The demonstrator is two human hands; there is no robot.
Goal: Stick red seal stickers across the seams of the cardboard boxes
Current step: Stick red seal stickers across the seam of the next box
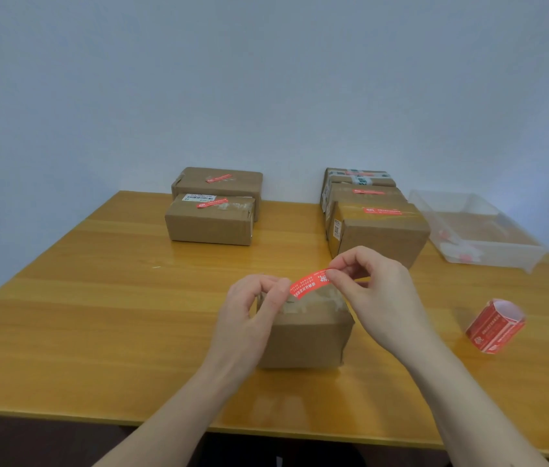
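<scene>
A small cardboard box (306,335) stands on the wooden table (97,315) right in front of me, old clear tape on its top. Just above that top I hold a red seal sticker (310,283) stretched between both hands. My left hand (252,308) pinches its left end, and my right hand (374,291) pinches its right end. The sticker hangs slightly tilted, its right end higher. Whether it touches the box top I cannot tell. A roll of red seal stickers (496,325) lies on the table to the right.
Two boxes with red stickers (210,219) sit at the back left, one behind the other. Three stickered boxes (379,230) stand in a row at the back right. A clear plastic tray (475,227) holding paper scraps lies at the far right. A pale wall rises behind.
</scene>
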